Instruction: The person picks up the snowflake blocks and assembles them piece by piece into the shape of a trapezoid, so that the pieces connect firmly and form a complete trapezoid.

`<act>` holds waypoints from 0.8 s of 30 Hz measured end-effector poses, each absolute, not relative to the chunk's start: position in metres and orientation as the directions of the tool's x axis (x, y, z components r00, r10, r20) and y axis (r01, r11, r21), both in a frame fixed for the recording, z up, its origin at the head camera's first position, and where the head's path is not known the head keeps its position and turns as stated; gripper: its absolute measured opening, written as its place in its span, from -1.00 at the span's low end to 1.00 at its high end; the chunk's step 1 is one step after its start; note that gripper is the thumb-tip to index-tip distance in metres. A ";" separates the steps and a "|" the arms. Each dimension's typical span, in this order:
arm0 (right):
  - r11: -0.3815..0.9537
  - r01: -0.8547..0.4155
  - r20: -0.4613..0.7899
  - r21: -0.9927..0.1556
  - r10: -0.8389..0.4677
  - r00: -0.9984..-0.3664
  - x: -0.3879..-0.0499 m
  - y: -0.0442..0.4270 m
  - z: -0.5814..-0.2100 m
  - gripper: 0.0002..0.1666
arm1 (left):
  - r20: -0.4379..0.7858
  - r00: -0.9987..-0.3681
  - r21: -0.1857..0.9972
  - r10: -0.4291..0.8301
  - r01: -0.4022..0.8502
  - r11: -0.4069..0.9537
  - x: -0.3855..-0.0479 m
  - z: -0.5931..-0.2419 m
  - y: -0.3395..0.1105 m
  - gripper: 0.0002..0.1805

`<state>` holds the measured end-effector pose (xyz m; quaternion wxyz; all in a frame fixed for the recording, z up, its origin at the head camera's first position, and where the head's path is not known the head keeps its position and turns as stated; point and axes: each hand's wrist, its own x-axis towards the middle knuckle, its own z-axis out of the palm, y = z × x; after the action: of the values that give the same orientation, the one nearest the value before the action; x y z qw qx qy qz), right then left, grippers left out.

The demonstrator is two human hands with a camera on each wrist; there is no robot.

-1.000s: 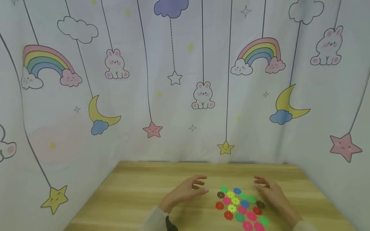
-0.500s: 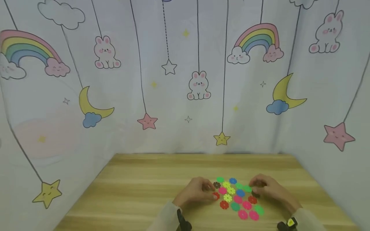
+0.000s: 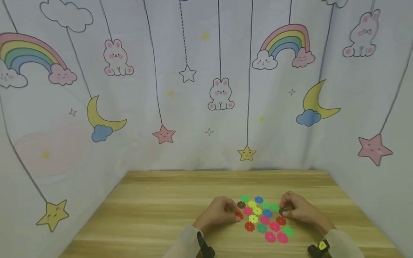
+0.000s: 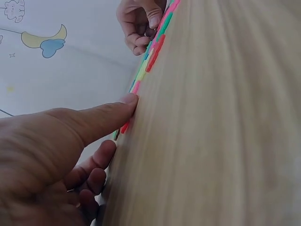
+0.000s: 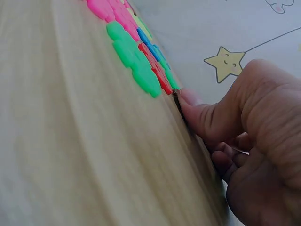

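Several thin, notched plastic snowflake discs lie in a loose cluster on the wooden table [image 3: 161, 204]. My left hand [image 3: 217, 212] is at the cluster's left edge, its thumb and forefinger on a red snowflake disc [image 3: 239, 215]; in the left wrist view the thumb of the left hand [image 4: 70, 136] lies over that disc's edge. On the other side, my right hand [image 3: 300, 209] pinches a dark brown snowflake disc [image 3: 281, 211], mostly covered by the fingers. In the right wrist view, the brown disc [image 5: 177, 100] shows as a dark sliver beneath the thumb of the right hand [image 5: 263, 136].
Between the hands lie yellow [image 3: 253, 219], blue [image 3: 267, 213], pink [image 3: 270, 237] and green discs [image 3: 288, 231]. A second brown disc [image 3: 241, 205] lies just beyond the left fingers. A white printed curtain [image 3: 193, 150] hangs behind the table.
Both hands have come inward and down from above the table to the cluster's two sides, reaching the red and brown discs. The head view has tilted downward.
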<state>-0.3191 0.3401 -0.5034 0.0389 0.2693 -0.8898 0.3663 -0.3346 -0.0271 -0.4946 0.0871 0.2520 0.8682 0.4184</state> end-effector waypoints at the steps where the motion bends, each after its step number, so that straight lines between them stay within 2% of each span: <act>1: 0.576 -0.520 0.282 -0.631 -0.454 -0.845 -0.320 0.340 -0.504 -0.71 | 0.060 -0.854 0.771 0.516 0.368 0.519 -0.335 -0.494 -0.027 -0.80; 8: 0.495 -0.483 0.288 -0.722 -0.419 -0.861 -0.323 0.341 -0.508 -0.74 | 0.049 -0.830 0.779 0.556 0.380 0.498 -0.335 -0.494 -0.029 -0.83; 12: 0.413 -0.447 0.290 -0.794 -0.389 -0.875 -0.323 0.341 -0.507 -0.73 | 0.064 -0.803 0.821 0.593 0.380 0.427 -0.334 -0.496 -0.030 -0.82; 15: 0.412 -0.373 0.267 -0.832 -0.293 -0.918 -0.320 0.330 -0.501 -0.71 | 0.093 -0.795 0.871 0.600 0.357 0.338 -0.333 -0.498 -0.037 -0.79; 19: 0.417 -0.259 0.219 -0.871 -0.142 -0.965 -0.319 0.295 -0.488 -0.64 | 0.096 -0.845 0.947 0.527 0.241 0.214 -0.339 -0.500 -0.052 -0.73; 22: 0.352 -0.298 0.277 -0.887 -0.109 -0.955 -0.325 0.259 -0.483 -0.64 | 0.061 -0.902 0.985 0.427 0.124 0.123 -0.346 -0.501 -0.059 -0.61; 24: 0.299 -0.361 0.344 -0.883 -0.108 -0.933 -0.331 0.233 -0.482 -0.68 | 0.039 -0.927 0.999 0.373 0.046 0.009 -0.352 -0.503 -0.062 -0.57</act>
<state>-0.3314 0.2329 -0.4822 0.1103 0.1467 -0.7983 0.5736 -0.3520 -0.0621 -0.5027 0.1188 0.1495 0.7004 0.6877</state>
